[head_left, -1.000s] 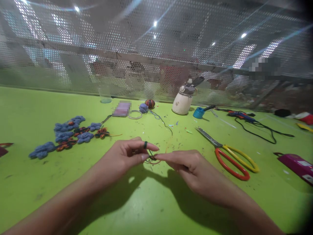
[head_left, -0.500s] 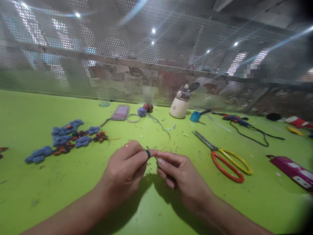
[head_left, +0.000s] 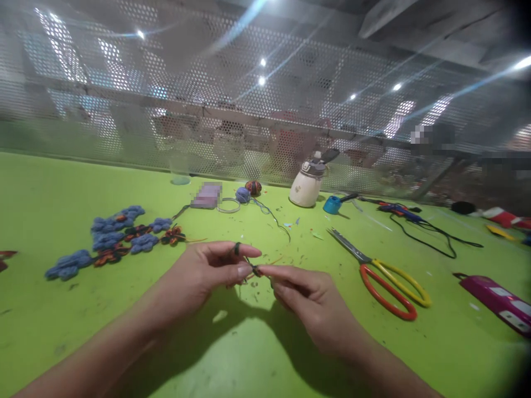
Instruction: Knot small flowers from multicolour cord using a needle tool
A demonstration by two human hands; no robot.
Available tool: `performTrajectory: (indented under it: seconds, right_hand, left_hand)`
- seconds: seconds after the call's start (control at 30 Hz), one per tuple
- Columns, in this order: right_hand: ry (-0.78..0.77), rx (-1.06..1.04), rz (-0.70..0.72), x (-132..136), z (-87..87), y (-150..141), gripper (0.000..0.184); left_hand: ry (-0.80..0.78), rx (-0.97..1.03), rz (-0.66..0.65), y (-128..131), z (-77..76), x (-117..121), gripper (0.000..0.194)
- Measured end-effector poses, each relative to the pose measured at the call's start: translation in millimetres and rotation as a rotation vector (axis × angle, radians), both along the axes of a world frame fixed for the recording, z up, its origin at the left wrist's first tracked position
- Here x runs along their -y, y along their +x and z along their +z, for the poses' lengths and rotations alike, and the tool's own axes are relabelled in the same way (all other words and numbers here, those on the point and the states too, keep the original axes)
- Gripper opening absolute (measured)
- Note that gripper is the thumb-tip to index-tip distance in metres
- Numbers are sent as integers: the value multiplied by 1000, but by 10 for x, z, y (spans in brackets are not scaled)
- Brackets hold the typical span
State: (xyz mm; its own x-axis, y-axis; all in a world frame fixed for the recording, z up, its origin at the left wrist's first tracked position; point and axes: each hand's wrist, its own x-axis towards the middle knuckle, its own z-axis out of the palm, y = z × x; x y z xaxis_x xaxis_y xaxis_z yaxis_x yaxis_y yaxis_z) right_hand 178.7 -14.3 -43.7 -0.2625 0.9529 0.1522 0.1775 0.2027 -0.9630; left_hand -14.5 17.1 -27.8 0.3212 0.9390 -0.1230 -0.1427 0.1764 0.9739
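Observation:
Dark green yarn [head_left: 237, 249] loops around the index finger of my left hand [head_left: 194, 279]. That hand pinches a small dark crochet piece [head_left: 257, 271] with a bit of orange between thumb and fingers. My right hand [head_left: 311, 293] is closed at the piece's right side, its index fingertip touching it. It grips a thin crochet hook, mostly hidden by the fingers. Beyond my left hand lie blue crocheted flowers [head_left: 143, 243] and black-and-orange crocheted flowers [head_left: 110, 255]. Open-handled scissors [head_left: 365, 260] with red and yellow grips rest to the right of my right hand.
At the back stand a white bottle [head_left: 307, 188], a blue tape dispenser-like item [head_left: 332, 205], a blue yarn ball [head_left: 243, 194], a multicolour yarn ball [head_left: 253, 187] and a clear cup [head_left: 180, 174]. On the right are a glue gun [head_left: 400, 211] with its cord and a magenta power strip [head_left: 498, 301].
My left index finger has lifted and stretched out, away from the thumb, with the yarn loop on it. The small crochet piece now shows between both hands. The view has shifted slightly.

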Motion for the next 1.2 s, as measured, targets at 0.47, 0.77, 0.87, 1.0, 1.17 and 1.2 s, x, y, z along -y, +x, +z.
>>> performTrajectory:
  seconds: [0.47, 0.77, 0.87, 1.0, 1.17, 1.2]
  right_hand:
    - [26, 246, 113, 6, 122, 95, 34]
    - [-146, 47, 215, -31, 51, 116, 32]
    - [-128, 17, 200, -37, 16, 122, 32]
    - [-136, -57, 171, -45, -3, 112, 33]
    - [-192, -128, 58, -56, -14, 61, 33]
    - [-209, -138, 33, -57, -19, 49, 33]
  left_hand:
    - [47, -107, -114, -82, 4, -79, 11]
    - [-10, -62, -126, -64, 0, -104, 18]
    - [-7, -32, -145, -58, -28, -110, 40]
    - [4, -35, -190, -37, -83, -109, 33]
    - [17, -85, -197, -17, -96, -89, 27]
    - [19, -86, -183, -15, -95, -86, 30]
